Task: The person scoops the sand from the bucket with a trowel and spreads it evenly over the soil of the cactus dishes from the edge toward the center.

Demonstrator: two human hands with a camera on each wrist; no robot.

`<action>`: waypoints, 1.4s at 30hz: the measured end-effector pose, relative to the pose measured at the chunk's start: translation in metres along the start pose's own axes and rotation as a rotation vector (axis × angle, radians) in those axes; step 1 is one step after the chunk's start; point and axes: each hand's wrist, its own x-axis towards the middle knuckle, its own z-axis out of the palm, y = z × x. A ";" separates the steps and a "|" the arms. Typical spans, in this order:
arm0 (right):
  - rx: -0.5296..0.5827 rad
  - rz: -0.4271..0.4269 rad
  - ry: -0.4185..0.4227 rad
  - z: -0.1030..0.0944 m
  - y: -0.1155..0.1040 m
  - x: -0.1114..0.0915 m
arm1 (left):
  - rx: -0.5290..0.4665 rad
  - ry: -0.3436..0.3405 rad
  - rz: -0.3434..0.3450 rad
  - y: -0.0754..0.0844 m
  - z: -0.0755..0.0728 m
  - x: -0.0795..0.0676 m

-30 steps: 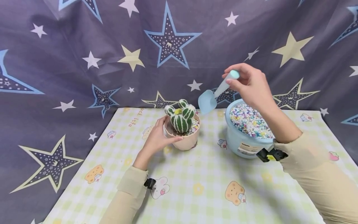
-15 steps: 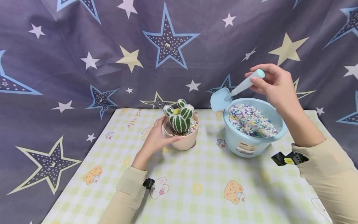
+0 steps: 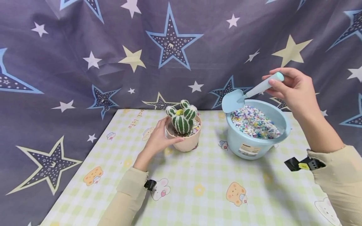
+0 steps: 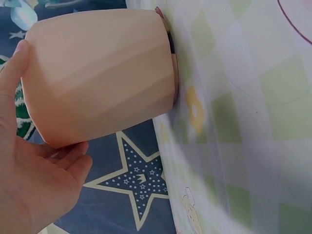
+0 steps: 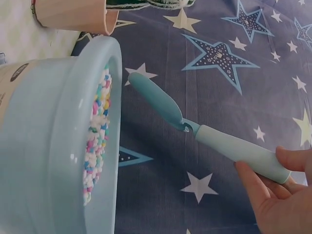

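Observation:
My left hand (image 3: 157, 140) grips a pale pink flower pot (image 3: 187, 145) standing on the table, thumb at the near rim and fingers around the left side. In the pot is a green-and-white striped cactus (image 3: 182, 124), with small coloured pebbles beside it. My right hand (image 3: 298, 91) pinches the end of the handle of a light blue trowel (image 3: 234, 101). Its blade, bare of pebbles, is tilted down to the left over the far-left rim of a light blue bucket (image 3: 236, 142). Multicoloured pebbles (image 3: 253, 122) partly fill the bucket. In the right wrist view the trowel handle (image 5: 234, 148) lies between thumb and fingers.
A green-and-white checked tablecloth (image 3: 198, 204) with cartoon prints covers the table. Behind its back edge hangs a dark curtain (image 3: 209, 56) with stars. The bucket stands to the right of the pot, with a strip of cloth between them.
My right hand has carried the trowel to the right, from near the pot to above the bucket's rim. My left hand stays on the pot.

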 end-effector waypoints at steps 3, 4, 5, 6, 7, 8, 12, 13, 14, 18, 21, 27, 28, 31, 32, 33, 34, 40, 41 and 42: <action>0.026 0.014 0.012 -0.005 0.000 -0.001 | 0.001 -0.001 0.004 0.001 0.000 0.000; 0.032 0.020 0.014 -0.007 0.000 -0.001 | 0.003 -0.002 0.004 0.001 0.000 0.000; 0.036 0.024 0.017 -0.008 0.000 -0.002 | 0.005 -0.003 0.001 0.002 0.000 0.000; 0.044 0.028 0.020 -0.010 0.000 -0.002 | 0.008 -0.004 -0.001 0.003 -0.001 0.000; 0.052 0.033 0.024 -0.012 0.000 -0.002 | 0.011 -0.005 -0.003 0.003 -0.001 0.000; 0.058 0.035 0.028 -0.013 0.000 -0.002 | 0.014 -0.005 -0.004 0.004 -0.001 0.000; 0.071 0.036 0.043 -0.019 0.001 -0.004 | 0.024 -0.007 -0.009 0.007 -0.003 0.001; 0.071 0.038 0.048 -0.020 0.001 -0.004 | 0.025 -0.007 -0.011 0.007 -0.003 0.001; 0.072 0.039 0.051 -0.021 0.002 -0.005 | 0.028 -0.007 -0.013 0.007 -0.003 0.001; 0.095 0.039 0.057 -0.025 0.002 -0.006 | 0.037 -0.007 -0.019 0.007 -0.002 0.001; 0.116 0.031 0.056 -0.027 0.002 -0.006 | 0.042 -0.005 -0.021 0.007 -0.002 0.001; 0.114 0.037 0.065 -0.031 0.004 -0.008 | 0.038 0.001 -0.031 0.007 -0.002 0.000; 0.114 0.036 0.066 -0.032 0.004 -0.008 | 0.039 0.001 -0.035 0.007 -0.001 0.000; 0.121 0.020 0.066 -0.035 0.006 -0.009 | 0.046 0.001 -0.040 0.007 0.000 -0.001; 0.123 0.013 0.066 -0.036 0.006 -0.009 | 0.047 0.003 -0.042 0.008 0.000 -0.001; 0.126 0.007 0.067 -0.037 0.007 -0.009 | 0.048 0.004 -0.043 0.008 0.001 -0.001; 0.132 0.003 0.068 -0.038 0.007 -0.010 | 0.048 0.007 -0.043 0.009 0.001 -0.001; 0.161 -0.007 0.085 -0.046 0.009 -0.013 | 0.048 0.016 -0.063 0.010 0.004 -0.004; 0.163 -0.008 0.088 -0.048 0.009 -0.013 | 0.042 0.018 -0.065 0.010 0.004 -0.005; 0.170 -0.008 0.091 -0.050 0.009 -0.014 | 0.038 0.027 -0.067 0.010 0.003 -0.006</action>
